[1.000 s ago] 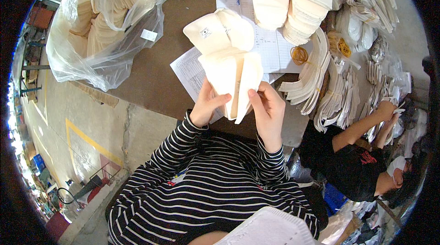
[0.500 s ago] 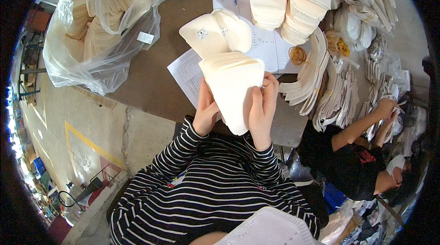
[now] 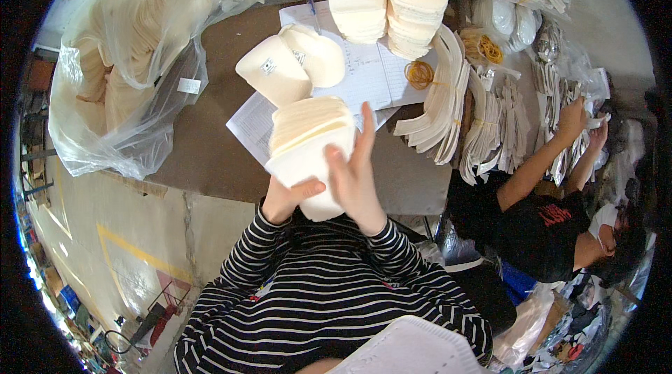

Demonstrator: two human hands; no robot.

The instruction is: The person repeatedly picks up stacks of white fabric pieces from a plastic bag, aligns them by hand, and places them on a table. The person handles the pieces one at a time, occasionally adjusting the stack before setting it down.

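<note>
A thick stack of cream, insole-shaped pads point(image 3: 306, 157) is in front of my chest, its layers fanned at the far end. My left hand point(image 3: 287, 199) grips the stack from the left, thumb across its top face and the other fingers hidden beneath. At the right side of the stack my right hand point(image 3: 357, 181) is slightly blurred, its fingers stretched out and apart, its thumb over the top pad. Just beyond the stack lie loose cream pads point(image 3: 273, 69) with small printed labels, partly overlapping, on paper sheets point(image 3: 248, 125).
Clear plastic bags point(image 3: 150, 139) full of pads stand at left. Banded pad stacks point(image 3: 357, 3), yellow rubber bands point(image 3: 418, 74) and bundles of curved strips point(image 3: 441, 101) fill the far right of the brown table point(image 3: 210, 164). Another person's arms point(image 3: 542, 157) handle strips at right.
The stack has come nearer my body and tilted, so its layered far end shows more. My right hand has loosened from its side and spread its fingers. The whole view has shifted somewhat.
</note>
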